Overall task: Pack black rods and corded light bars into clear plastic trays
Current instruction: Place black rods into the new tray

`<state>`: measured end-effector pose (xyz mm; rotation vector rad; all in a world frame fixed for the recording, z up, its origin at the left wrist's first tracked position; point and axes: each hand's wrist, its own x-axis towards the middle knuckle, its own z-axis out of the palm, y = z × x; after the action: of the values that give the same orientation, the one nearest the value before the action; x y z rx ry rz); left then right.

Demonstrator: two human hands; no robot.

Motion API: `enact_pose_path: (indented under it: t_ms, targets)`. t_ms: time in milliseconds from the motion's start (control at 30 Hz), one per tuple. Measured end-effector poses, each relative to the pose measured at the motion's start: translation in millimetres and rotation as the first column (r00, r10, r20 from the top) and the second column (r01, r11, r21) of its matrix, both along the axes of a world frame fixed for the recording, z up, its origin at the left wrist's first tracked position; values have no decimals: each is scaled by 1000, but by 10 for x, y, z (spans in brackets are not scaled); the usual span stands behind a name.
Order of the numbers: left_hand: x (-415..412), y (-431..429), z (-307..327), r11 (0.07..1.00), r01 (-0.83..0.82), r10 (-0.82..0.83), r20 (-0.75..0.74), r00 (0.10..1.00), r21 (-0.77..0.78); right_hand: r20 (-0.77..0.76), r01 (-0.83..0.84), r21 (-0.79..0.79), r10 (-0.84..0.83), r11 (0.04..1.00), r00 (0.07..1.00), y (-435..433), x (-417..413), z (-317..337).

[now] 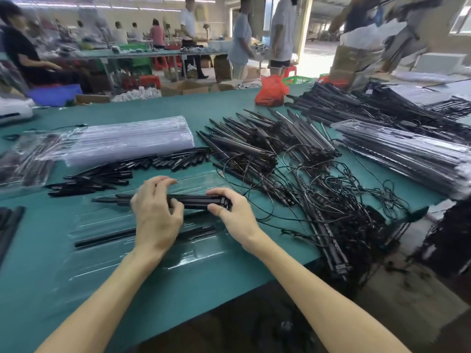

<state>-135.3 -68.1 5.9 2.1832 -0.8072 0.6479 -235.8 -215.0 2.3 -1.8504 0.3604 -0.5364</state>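
A clear plastic tray [204,253] lies on the green table in front of me. One black rod [102,239] lies in a near slot of it. Over the tray I hold a bundle of black rods [196,201] level between both hands. My left hand [155,212] grips its middle, with the fingers curled over the top. My right hand [229,212] pinches the bundle's right end. The bundle's pointed tips stick out to the left. A heap of corded light bars [318,194] lies to the right with tangled black cords.
Loose black rods [102,178] lie beyond the tray. A stack of clear trays [127,141] sits behind them, filled trays [407,151] at right. More pointed rods [254,138] fan out mid-table. A red bag [271,91] stands at the far edge. People work at tables behind.
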Motion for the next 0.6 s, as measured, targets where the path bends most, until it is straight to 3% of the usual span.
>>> enact_pose_path:
  t_ms: [133,267,433,600]
  targets:
    - [5,-47,48,933,263,-251,-77,965,246,51,-21,54,18,998,999,-25,-25,-13]
    - [42,-24,77,867,277,-281,-55,958,415,114,-40,114,27,993,993,-32,-42,5]
    - [119,102,170,885,246,-274,16,961,396,127,5,23,-8,1000,992,-11,-37,0]
    - [287,389,217,909,184,-168,-76,983,375,121,76,56,-83,996,989,-26,-15,-27]
